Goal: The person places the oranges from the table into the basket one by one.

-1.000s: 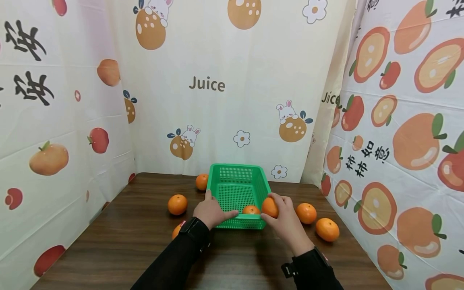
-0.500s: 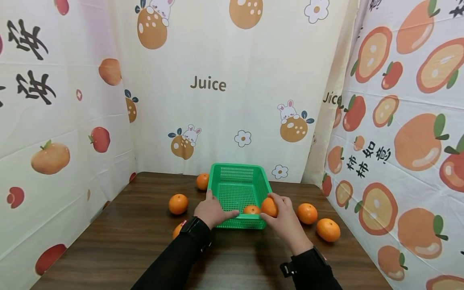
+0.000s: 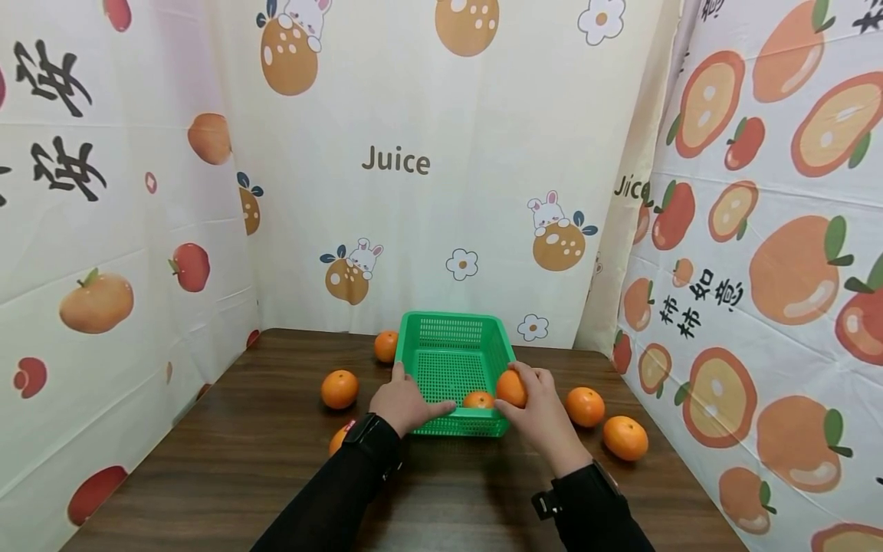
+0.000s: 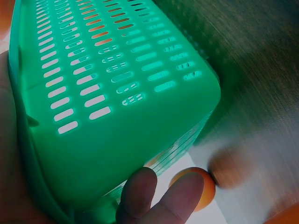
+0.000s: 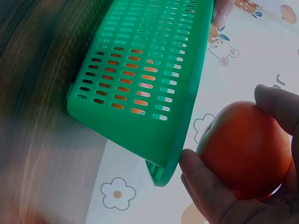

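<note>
Right hand (image 3: pixel 543 414) holding round orange fruit (image 3: pixel 511 389) at near-right corner of green perforated plastic basket (image 3: pixel 448 424), toward back edge of brown wood-grain bench (image 3: pixel 441 491). Left hand (image 3: pixel 402 406) spread wide against basket. Likely placing step; next needs fruit lowered inside.

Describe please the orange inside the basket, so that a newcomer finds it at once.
On the brown table stands a green basket. Just behind its near wall lies the orange, unheld, while the right hand grips its nearest neighbour.
</note>
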The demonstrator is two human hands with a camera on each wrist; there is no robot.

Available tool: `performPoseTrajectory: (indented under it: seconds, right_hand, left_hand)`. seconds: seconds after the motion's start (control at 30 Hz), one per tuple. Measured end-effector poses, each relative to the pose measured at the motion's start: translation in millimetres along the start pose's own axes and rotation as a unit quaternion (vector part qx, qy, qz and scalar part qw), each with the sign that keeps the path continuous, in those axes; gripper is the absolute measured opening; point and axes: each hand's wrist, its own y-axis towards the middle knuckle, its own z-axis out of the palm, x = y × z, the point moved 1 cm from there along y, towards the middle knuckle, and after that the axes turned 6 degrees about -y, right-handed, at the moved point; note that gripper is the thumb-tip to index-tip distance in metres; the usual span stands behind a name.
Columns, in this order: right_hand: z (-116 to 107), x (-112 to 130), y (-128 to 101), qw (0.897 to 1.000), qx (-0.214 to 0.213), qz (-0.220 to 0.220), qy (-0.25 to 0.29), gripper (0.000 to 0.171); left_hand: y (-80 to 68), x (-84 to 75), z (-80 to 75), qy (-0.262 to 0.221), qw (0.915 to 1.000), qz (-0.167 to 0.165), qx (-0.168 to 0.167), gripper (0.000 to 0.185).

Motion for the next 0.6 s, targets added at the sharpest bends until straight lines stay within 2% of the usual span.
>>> performPoseTrajectory:
  seconds: [0.6]
  right_hand:
    - [9.7, 3.5, 7.7, 1.0, 0.0, -0.019, 0.007, 0.063]
  left_hand:
    - [-2.6, -1.2, -0.7, -0.001, 1.0, -0.001, 0.003, 0.108]
